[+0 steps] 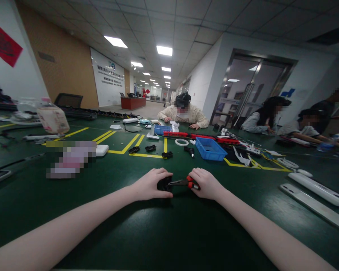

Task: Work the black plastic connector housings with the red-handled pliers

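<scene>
My left hand (151, 184) grips a small black part (164, 183) between thumb and fingers, just above the green table (124, 233). What kind of part it is I cannot make out. In my right hand (206, 183) are needle-nose pliers (183, 182) with red and black handles. Their thin jaws point left and reach the black part; whether they clamp it is too small to tell. Beyond my hands lie several similar black pieces (150, 148) near yellow tape lines. A black angled object (189, 151) rests to their right.
A blue bin (210, 148) stands ahead on the right, beside a white tape roll (181, 142) and a long red train-like strip (200, 136). Long white devices (315, 205) lie at right. A bottle (53, 116) and a white case (102, 150) are left. A person (183, 113) sits opposite; others sit right.
</scene>
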Demonstrator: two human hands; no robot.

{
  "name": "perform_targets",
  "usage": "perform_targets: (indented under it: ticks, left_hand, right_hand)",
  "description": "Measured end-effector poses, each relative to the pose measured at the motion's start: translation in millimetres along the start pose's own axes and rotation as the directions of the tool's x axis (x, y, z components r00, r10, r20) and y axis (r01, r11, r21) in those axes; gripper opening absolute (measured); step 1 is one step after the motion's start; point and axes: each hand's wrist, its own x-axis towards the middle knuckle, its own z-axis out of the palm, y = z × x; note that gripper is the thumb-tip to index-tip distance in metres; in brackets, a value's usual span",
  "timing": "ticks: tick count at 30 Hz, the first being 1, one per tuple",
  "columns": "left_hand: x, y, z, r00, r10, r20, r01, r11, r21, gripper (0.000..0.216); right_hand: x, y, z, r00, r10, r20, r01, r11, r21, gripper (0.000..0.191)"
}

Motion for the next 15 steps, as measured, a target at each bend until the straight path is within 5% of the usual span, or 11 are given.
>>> perform_targets:
  ticks: [7,15]
  left_hand:
    - [-0.1,0.7,-1.5,1.000,-0.005,0.015,0.005,1.000,-0.002,0.065]
    - [-1.6,2.8,-0.3,0.992,0.129,-0.013,-0.127,0.986,0.108,0.075]
  right_hand:
    - [0.3,2.0,1.3,1.000,-0.011,0.002,0.011,1.000,0.023,0.023]
    - [1.6,4.0,-0.2,0.999,-0.025,0.027,0.024,0.998,0.062,0.021]
